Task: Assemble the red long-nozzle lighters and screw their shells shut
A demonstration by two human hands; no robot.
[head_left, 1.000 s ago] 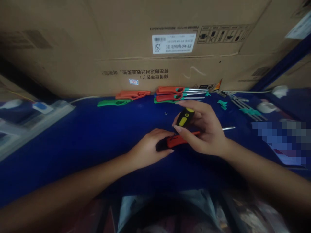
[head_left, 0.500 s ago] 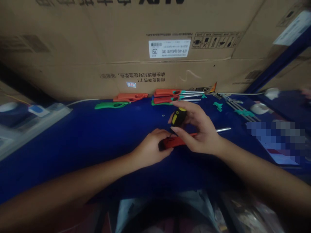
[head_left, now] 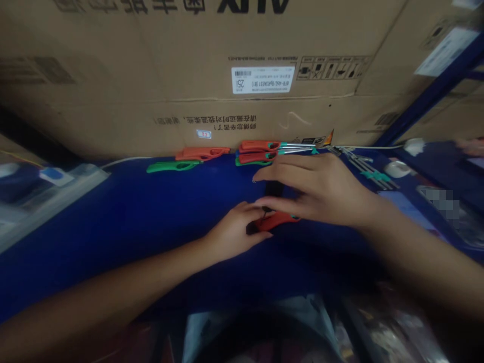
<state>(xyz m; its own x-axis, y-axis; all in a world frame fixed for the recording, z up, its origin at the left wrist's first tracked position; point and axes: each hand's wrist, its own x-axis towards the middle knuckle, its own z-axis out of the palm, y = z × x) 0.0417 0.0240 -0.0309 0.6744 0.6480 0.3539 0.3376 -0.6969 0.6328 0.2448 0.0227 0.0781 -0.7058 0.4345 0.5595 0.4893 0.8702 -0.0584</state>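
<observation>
My left hand (head_left: 230, 232) is closed around the dark end of a red long-neck lighter (head_left: 278, 220), which lies on its side above the blue table. Over the lighter is my right hand (head_left: 313, 189), curved round a short screwdriver (head_left: 274, 189); only its dark handle and thin shaft show between thumb and forefinger. The shaft points down at the lighter's body. The forefinger tip reaches the spot of some tiny metal pieces (head_left: 253, 181) on the table. My right hand covers the lighter's metal tube.
Several red and green lighters (head_left: 259, 146) lie along the cardboard box (head_left: 151, 101) at the back, with an orange and a green one (head_left: 174, 166) further left. Metal tubes with teal parts (head_left: 372, 171) and a white tape roll (head_left: 397, 169) are at right. A clear-walled tray (head_left: 75, 186) stands left.
My right hand has turned palm-down, its forefinger stretching left to the tiny pieces. The screwdriver's yellow-marked handle is now mostly covered. My left hand and the lighter have hardly moved.
</observation>
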